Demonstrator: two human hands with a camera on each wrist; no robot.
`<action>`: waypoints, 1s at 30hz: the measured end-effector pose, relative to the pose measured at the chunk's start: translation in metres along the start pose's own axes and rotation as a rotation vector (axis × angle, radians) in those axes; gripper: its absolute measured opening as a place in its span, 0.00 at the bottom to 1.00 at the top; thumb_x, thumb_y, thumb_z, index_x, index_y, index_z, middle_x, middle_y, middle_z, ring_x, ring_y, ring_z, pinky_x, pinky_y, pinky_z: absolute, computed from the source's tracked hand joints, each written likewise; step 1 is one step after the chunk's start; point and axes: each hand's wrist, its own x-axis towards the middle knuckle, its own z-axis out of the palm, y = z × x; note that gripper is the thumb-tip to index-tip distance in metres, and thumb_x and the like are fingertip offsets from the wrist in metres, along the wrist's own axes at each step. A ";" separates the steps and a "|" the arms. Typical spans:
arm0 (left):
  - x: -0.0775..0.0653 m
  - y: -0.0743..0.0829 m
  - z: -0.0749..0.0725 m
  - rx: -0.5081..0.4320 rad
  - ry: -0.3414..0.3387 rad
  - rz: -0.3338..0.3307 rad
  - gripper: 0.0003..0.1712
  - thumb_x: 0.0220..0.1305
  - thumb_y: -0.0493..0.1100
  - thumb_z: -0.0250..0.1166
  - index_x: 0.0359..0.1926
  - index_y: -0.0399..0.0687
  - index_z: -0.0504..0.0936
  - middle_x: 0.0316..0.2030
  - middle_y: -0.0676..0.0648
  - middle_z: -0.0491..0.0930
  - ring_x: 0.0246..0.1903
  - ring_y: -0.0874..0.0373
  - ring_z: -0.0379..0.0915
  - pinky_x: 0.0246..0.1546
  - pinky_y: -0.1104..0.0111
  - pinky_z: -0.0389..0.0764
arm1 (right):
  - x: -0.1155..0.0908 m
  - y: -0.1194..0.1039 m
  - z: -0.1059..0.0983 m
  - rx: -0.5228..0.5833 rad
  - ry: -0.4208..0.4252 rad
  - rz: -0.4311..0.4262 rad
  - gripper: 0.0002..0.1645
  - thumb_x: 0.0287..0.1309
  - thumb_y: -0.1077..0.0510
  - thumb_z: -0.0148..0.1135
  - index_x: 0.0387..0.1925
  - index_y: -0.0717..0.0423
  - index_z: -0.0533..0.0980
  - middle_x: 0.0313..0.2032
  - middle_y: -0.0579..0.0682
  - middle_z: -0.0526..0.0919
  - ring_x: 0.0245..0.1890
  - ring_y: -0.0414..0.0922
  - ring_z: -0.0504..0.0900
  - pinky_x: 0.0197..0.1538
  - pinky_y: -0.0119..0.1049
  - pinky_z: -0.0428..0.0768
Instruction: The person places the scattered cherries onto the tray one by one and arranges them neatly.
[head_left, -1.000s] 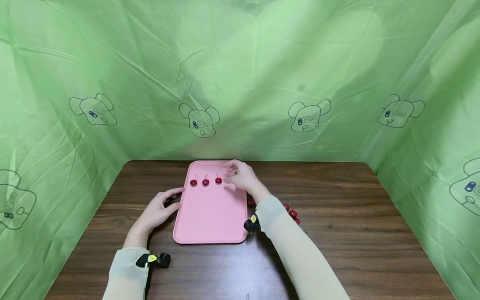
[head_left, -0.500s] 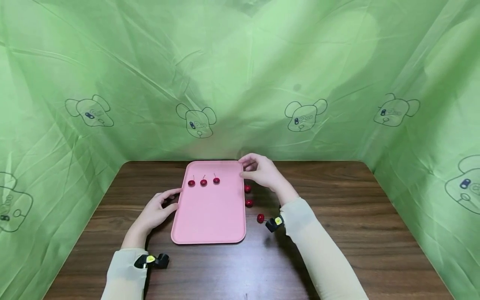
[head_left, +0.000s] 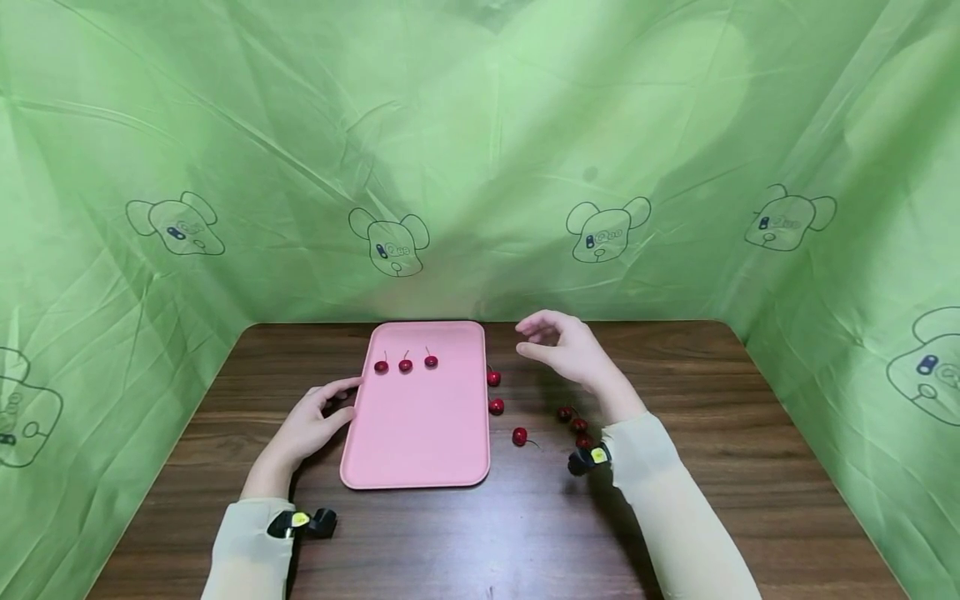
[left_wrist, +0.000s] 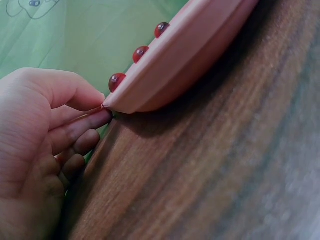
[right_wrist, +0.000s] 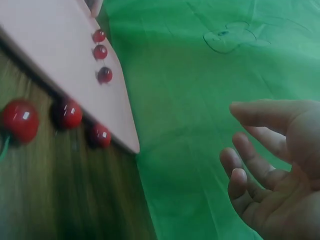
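A pink tray lies on the table, with a row of three red cherries near its far end, stems pointing away. My left hand rests at the tray's left edge, thumb and a finger touching the rim; in the left wrist view the fingertips meet the rim near the cherries. To the right of the tray, my right hand hovers above the table, fingers loosely bent and nothing between them. The right wrist view shows that hand apart from the loose cherries.
Beside the tray's right edge lie two cherries, and a third cherry lies nearer. Several more cherries cluster under the right forearm. A green cloth with printed bear heads encloses the wooden table.
My right hand has moved right, from over the tray to beyond its right edge, uncovering the loose cherries. The left hand stays at the tray's edge.
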 end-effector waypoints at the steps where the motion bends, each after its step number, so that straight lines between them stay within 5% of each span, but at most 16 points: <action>1: 0.000 0.000 0.000 0.003 0.002 -0.005 0.30 0.72 0.36 0.71 0.73 0.48 0.81 0.57 0.38 0.81 0.59 0.44 0.71 0.63 0.47 0.69 | -0.003 0.002 -0.002 -0.007 0.005 0.005 0.20 0.65 0.57 0.78 0.56 0.57 0.86 0.50 0.50 0.90 0.49 0.49 0.86 0.55 0.48 0.81; 19: 0.000 0.003 -0.001 0.004 -0.001 -0.012 0.30 0.73 0.37 0.71 0.74 0.48 0.80 0.56 0.38 0.81 0.60 0.43 0.71 0.63 0.46 0.68 | -0.065 0.063 -0.020 -0.073 0.174 0.052 0.14 0.67 0.57 0.78 0.51 0.56 0.86 0.43 0.50 0.90 0.44 0.47 0.87 0.48 0.38 0.83; 30: -0.001 0.003 0.000 0.002 -0.005 -0.011 0.30 0.74 0.38 0.70 0.74 0.48 0.80 0.57 0.37 0.81 0.60 0.43 0.70 0.63 0.47 0.68 | -0.087 0.081 -0.015 -0.086 0.154 0.097 0.17 0.63 0.57 0.80 0.51 0.58 0.86 0.41 0.49 0.90 0.44 0.45 0.86 0.43 0.33 0.80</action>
